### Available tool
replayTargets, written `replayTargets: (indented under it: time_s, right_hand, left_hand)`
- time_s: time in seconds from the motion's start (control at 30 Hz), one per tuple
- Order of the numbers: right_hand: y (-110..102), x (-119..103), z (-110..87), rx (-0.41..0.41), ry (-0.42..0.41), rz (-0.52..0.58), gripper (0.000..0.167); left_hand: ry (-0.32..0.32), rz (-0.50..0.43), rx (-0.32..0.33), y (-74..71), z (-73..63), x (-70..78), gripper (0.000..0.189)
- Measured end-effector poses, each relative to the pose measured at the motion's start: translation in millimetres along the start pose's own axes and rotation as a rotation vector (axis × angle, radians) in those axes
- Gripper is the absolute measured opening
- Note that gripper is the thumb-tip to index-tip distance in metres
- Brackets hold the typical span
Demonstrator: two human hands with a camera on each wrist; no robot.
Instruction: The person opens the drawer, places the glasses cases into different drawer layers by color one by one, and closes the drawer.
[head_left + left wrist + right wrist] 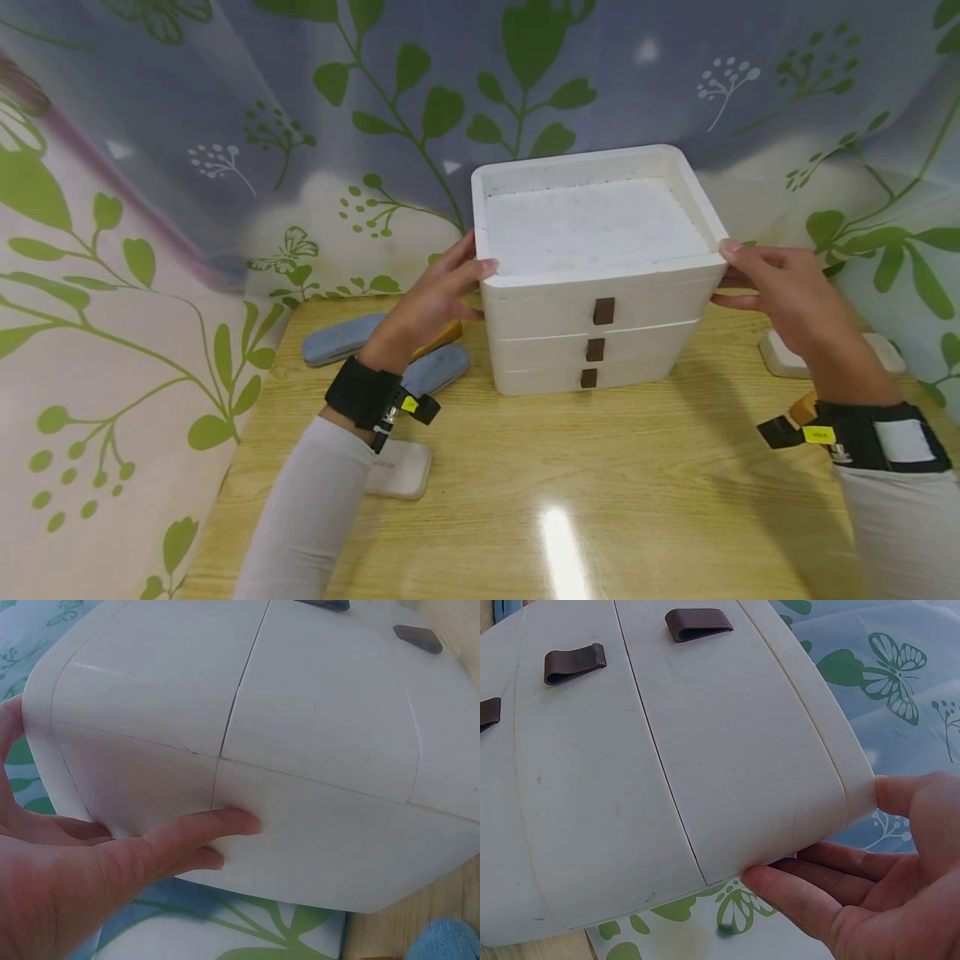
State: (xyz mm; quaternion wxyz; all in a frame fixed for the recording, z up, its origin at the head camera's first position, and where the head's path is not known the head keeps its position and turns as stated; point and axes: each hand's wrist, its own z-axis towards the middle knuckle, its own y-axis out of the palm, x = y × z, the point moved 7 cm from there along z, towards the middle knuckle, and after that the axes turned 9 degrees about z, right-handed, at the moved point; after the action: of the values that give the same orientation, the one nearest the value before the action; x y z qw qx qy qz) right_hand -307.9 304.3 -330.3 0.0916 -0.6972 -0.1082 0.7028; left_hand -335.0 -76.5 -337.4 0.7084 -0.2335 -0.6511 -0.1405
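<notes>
A white three-drawer storage box (540, 317) with a shallow open tray top and small brown pull tabs (603, 311) stands upright between my two hands. My left hand (438, 300) holds its left side, thumb on the top rim at the front corner, fingers against the side wall. On the opposite side, my right hand (787, 287) grips the front right corner with the thumb at the rim and the other fingers along the side. In both wrist views the drawers are closed. Whether the box's base touches the table cannot be told.
Blue-grey elongated cases (437, 369) and an orange-brown item (442, 337) lie left of the box on the wooden table (600, 483). A white case (401, 471) sits nearer, by the left wrist. Another whitish case (780, 354) lies beyond the right forearm. A leaf-patterned curtain (390, 108) hangs behind.
</notes>
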Motion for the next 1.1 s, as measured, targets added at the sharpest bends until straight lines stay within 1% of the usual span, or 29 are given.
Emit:
replayTargets:
  time_s: [0.13, 0.3, 0.5, 0.8, 1.1]
  right_hand:
    - [1.3, -1.4, -0.3, 0.004, 0.000, -0.022, 0.078]
    - [2.5, -3.4, -0.4, -0.003, -0.008, -0.004, 0.077]
    - [5.1, -2.2, 0.0, -0.009, 0.011, 0.009, 0.080]
    - [9.1, -3.1, 0.1, -0.010, 0.026, -0.024, 0.084]
    - [10.5, -4.2, -2.6, -0.002, 0.014, -0.021, 0.082]
  left_hand:
    - [0.005, 0.007, -0.005, -2.2, 0.3, -0.5, 0.073]
    - [0.009, 0.015, 0.000, -5.8, 2.3, -0.6, 0.074]
    - [-0.003, 0.011, 0.008, -10.8, 4.5, -3.4, 0.073]
    - [-0.001, 0.012, 0.003, -15.1, 5.7, -4.5, 0.070]
    - [-0.024, 0.020, 0.003, -19.9, 8.7, -6.2, 0.071]
